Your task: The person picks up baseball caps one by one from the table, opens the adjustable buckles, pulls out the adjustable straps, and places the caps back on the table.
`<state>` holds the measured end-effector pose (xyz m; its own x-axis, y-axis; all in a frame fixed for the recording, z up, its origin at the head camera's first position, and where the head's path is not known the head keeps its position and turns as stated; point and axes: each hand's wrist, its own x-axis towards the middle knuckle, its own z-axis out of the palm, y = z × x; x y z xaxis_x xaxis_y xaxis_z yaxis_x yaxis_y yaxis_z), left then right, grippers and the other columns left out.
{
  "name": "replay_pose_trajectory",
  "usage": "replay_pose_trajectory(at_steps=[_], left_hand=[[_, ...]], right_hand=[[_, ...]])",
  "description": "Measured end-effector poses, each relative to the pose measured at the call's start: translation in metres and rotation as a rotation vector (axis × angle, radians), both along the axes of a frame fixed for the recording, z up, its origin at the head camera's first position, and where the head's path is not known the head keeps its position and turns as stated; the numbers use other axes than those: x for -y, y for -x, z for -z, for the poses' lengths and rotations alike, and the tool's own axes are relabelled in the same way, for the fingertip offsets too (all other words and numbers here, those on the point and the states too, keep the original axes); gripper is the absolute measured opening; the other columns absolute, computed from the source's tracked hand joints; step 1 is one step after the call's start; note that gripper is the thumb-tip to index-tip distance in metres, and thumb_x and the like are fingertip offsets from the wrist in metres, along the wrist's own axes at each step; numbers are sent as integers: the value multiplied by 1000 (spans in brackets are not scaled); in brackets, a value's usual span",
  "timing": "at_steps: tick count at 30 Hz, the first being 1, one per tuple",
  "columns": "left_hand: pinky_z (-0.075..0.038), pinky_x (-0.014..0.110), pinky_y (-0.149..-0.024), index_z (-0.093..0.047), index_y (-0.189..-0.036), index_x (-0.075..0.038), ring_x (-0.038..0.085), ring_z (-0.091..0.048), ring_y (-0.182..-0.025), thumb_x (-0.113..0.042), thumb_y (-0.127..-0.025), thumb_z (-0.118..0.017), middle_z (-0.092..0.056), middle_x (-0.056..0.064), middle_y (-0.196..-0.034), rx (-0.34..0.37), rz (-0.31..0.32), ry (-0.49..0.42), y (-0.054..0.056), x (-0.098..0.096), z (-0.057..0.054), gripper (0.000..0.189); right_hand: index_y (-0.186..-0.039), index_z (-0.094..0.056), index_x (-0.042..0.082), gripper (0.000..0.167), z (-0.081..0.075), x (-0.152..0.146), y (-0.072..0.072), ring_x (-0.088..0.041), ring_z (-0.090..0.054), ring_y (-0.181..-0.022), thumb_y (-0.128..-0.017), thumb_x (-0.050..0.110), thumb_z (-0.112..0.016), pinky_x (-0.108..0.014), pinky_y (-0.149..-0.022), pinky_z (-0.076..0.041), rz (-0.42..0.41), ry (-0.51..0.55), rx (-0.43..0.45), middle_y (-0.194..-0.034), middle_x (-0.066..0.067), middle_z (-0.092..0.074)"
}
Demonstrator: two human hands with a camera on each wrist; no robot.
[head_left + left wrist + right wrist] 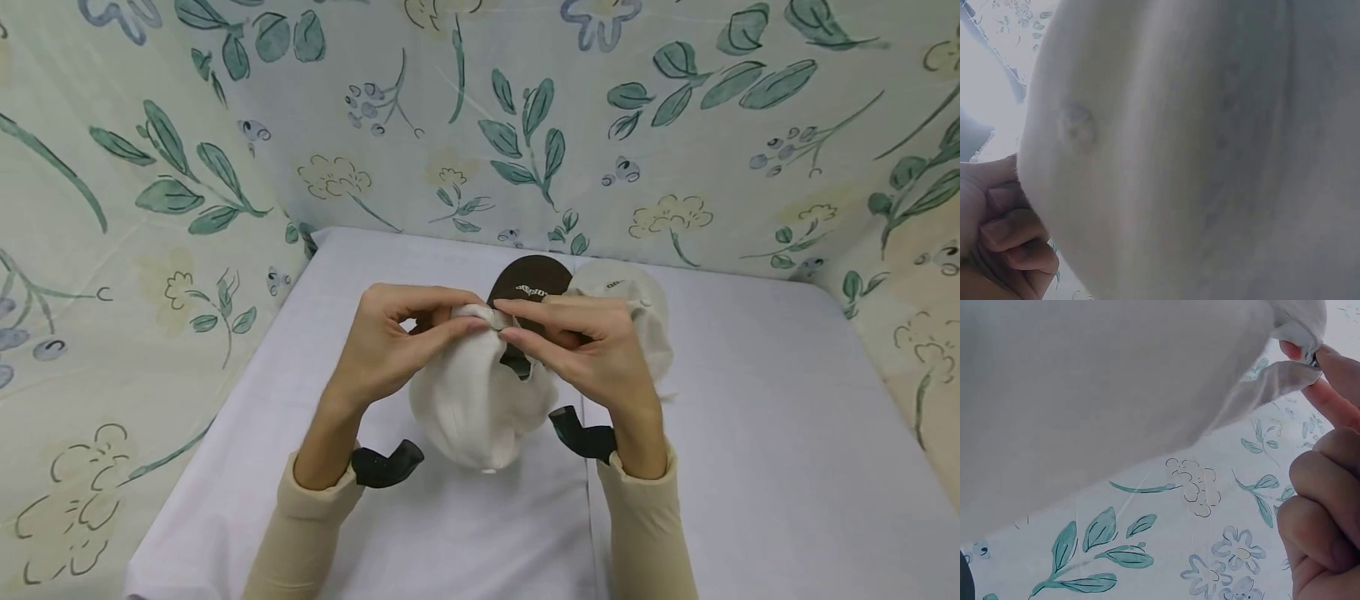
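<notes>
A white baseball cap (468, 400) is held up over the table, its rounded crown towards me. With thumb and fingers my left hand (393, 337) pinches one side of its back strap (483, 315). Opposite it, my right hand (592, 342) pinches the strap near its fastening; a small dark metal piece (1315, 360) shows between the fingertips in the right wrist view. Whether the strap is fastened I cannot tell. The crown (1147, 156) fills most of the left wrist view, with a round top button (1077, 128). The left fingertips are hidden there.
Behind the held cap, a dark brown cap (528, 273) with light lettering lies beside an off-white cap (626, 283). Both are on a white-covered table (772, 417). Floral cloth (442, 125) hangs around its back and sides. Black wrist pieces (386, 467) stick out from both sleeves.
</notes>
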<state>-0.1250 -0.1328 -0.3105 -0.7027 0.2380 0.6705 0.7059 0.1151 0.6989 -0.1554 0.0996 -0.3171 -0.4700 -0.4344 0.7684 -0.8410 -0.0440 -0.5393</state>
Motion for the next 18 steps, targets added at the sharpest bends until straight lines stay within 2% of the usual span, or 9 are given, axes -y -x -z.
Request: replay_pose_trajectory(at_steps=[5, 10, 13, 18], left_hand=[[-39, 21, -50, -81, -95, 1, 8, -48, -56, 9, -83, -81, -70, 3, -69, 2, -33, -7, 1, 1, 0, 14], [-37, 21, -48, -81, -93, 1, 9, -46, -54, 8, -83, -81, -64, 1, -62, 1, -56, -36, 2, 1, -1, 13], [-36, 22, -48, -82, -93, 1, 9, -45, -53, 7, -83, -81, -63, 0, -61, -5, -58, -57, 3, 1, 0, 12], [-35, 24, -49, -82, -93, 2, 10, -45, -54, 6, -83, -82, -69, 3, -67, -11, -60, -91, 4, 1, 2, 11]], right_hand=[[-105, -79, -6, 21, 1, 7, 2, -5, -31, -54, -87, 4, -82, -18, -50, -25, 6, 11, -55, -64, 0, -61], [-102, -79, -5, 17, 0, 15, 1, -4, -35, -53, -89, 7, -80, -16, -51, -29, 73, 20, -152, -66, -1, -64], [-102, -79, -5, 20, 0, 19, 0, -4, -37, -53, -94, 13, -77, -15, -51, -30, 112, 28, -196, -70, -3, -66], [-102, -77, -7, 24, 2, 23, -3, -4, -37, -54, -97, 16, -72, -15, -54, -32, 120, 65, -208, -78, -8, -70]])
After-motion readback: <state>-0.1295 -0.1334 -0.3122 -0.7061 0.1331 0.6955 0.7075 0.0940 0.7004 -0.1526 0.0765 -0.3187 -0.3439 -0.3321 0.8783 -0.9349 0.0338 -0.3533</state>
